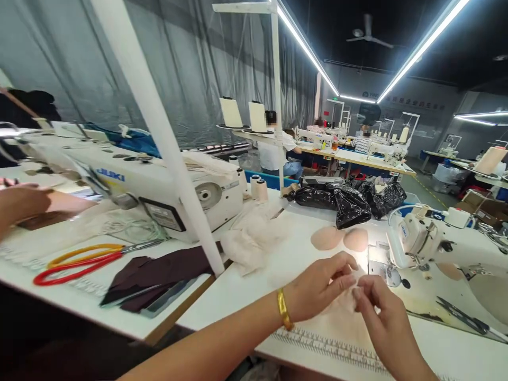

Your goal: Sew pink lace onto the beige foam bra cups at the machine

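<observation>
Seen from the wearer's head, two bare hands meet over a white worktable (pixel 254 288). The left hand (pixel 319 286), a gold bangle (pixel 284 309) on its wrist, has thumb and forefinger closed in a pinch, the other fingers loosely curled. The right hand (pixel 381 317) faces it, fingertips also pinched shut. Both grip the near top edge of a pale peach piece of thin fabric (pixel 343 325), which lies on the table under the hands, just above a printed ruler strip (pixel 329 346). A white sewing machine (pixel 428 246) stands close on the right, and two round beige foam pads (pixel 339 238) lie beyond the hands.

The cloth looks flimsy and likely to stretch. It is probably best handled with a light fingertip grip, the rest left flat on the table, and both pinches kept close together so the edge stays even.
</observation>
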The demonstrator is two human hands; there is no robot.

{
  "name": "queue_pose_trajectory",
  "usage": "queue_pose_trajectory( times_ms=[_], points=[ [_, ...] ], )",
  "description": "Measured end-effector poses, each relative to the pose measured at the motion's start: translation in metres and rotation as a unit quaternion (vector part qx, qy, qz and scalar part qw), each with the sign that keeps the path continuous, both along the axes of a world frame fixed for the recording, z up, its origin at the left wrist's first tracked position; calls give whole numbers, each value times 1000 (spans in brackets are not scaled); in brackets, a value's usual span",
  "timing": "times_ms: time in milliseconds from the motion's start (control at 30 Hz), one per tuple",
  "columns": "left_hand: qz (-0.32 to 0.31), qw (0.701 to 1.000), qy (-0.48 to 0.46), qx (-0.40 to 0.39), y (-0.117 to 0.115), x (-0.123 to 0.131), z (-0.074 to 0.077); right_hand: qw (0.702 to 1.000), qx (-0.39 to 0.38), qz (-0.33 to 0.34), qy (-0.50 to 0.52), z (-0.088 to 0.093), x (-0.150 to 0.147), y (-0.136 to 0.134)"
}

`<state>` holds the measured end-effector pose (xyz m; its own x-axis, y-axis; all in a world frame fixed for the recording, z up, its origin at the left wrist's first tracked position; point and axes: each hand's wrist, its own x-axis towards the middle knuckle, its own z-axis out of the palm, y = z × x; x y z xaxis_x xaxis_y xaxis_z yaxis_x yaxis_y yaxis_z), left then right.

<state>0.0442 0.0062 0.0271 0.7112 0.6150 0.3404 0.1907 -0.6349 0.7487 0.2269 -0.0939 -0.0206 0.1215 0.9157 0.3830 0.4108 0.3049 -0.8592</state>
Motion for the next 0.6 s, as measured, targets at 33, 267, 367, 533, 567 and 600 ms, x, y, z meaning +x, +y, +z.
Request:
queue_pose_trajectory(
  times_ms=[33, 267, 367, 533, 567, 600],
  points=[
    [5, 999, 21, -33, -2, -1, -9, 1000, 1, -15, -1, 2, 2, 3],
    [-8, 979, 182, -89, 8, -25, -38, 991, 35, -127, 21, -24, 30, -3],
    [37, 987, 110, -114, 12, -28, -31, 980, 47, -187, 48, -37, 45, -3],
    [204, 968, 117, -92, 33, -56, 7, 969, 34, -231, 81, -41, 58, -7],
    [258, 956, 124, -61, 38, -66, 18, 969, 34, -228, 83, -41, 57, -9],
    [319, 939, 128, -14, 44, -77, 30, 971, 36, -222, 81, -40, 55, -11]
  ],
)
